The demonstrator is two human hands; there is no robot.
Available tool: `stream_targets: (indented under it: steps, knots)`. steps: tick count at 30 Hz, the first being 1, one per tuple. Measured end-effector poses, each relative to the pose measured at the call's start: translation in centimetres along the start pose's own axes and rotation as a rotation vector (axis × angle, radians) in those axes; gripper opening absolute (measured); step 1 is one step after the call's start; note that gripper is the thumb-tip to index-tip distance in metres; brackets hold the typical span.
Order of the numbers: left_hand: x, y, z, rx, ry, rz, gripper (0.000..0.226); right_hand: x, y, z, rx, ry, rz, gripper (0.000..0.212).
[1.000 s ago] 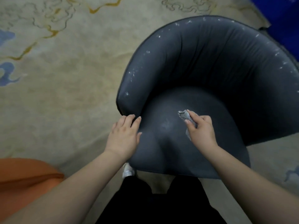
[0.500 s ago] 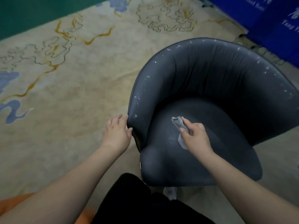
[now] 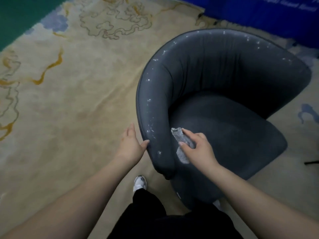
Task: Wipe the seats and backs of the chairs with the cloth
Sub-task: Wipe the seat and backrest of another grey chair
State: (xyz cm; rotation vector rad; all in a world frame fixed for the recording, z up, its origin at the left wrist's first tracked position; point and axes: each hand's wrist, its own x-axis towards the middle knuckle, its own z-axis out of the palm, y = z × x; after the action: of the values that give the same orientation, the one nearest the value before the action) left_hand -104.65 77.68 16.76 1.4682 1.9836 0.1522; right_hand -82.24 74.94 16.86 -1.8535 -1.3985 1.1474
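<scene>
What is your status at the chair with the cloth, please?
Right hand grips cloth on seat. Left hand open against chair arm. Nothing in the way.

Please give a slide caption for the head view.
Right hand wipes dark chair with grey cloth; left hand steadies it.

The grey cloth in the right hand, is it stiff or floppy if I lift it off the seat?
Probably floppy: the cloth bunches under the right hand and its loose end drapes on the chair. Likely light, since fingertips alone pinch it.
</scene>
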Motion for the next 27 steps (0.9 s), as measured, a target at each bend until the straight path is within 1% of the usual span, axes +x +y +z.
stream_targets:
  steps: [2, 3, 5, 7, 11, 13, 14, 17, 18, 21, 23, 25, 27]
  knots:
    - [1.7, -0.3, -0.7, -0.031, -0.092, 0.029, 0.099, -0.5, -0.5, 2.2, 0.023, 0.044, 0.058, 0.05]
    - [2.4, -0.3, -1.1, -0.049, -0.129, 0.055, 0.101, -0.8, -0.8, 3.1, 0.027, 0.064, 0.083, 0.051]
    - [3.6, -0.2, -1.4, -0.101, -0.196, 0.121, 0.096, -1.2, -1.1, 4.4, 0.028, 0.112, 0.131, 0.054]
    - [4.2, -0.1, -1.1, -0.106, -0.229, 0.179, 0.098, -1.8, -1.2, 5.2, 0.033, 0.16, 0.149, 0.055]
    - [4.5, -0.3, 0.0, -0.119, -0.198, 0.205, 0.109, -2.3, -0.7, 5.9, 0.06, 0.236, 0.174, 0.057]
    - [4.5, -0.7, 0.2, -0.135, -0.188, 0.221, 0.111, -2.3, -0.4, 6.3, 0.075, 0.261, 0.181, 0.058]
    - [4.6, -0.9, 0.3, -0.134, -0.18, 0.231, 0.112, -2.3, -0.3, 6.7, 0.083, 0.249, 0.179, 0.058]
    - [4.5, -1.0, 0.4, -0.093, -0.167, 0.206, 0.116, -2.8, -0.2, 9.5, 0.047, 0.119, 0.149, 0.057]
    - [4.5, -1.0, 0.3, -0.078, -0.167, 0.193, 0.116, -3.0, 0.0, 10.5, 0.029, 0.103, 0.146, 0.055]
    - [5.0, -0.7, 0.0, -0.079, -0.208, 0.166, 0.107, -3.6, 0.3, 12.2, 0.039, 0.168, 0.173, 0.055]
    - [5.4, -0.5, -0.3, -0.096, -0.24, 0.169, 0.098, -4.5, 0.8, 12.3, 0.041, 0.193, 0.144, 0.059]
    - [5.4, -0.5, -0.4, -0.08, -0.239, 0.175, 0.096, -5.4, 0.7, 12.7, 0.025, 0.206, 0.092, 0.064]
    - [5.4, -0.6, -0.3, -0.078, -0.227, 0.189, 0.097, -4.6, -0.1, 13.1, 0.032, 0.257, 0.033, 0.063]
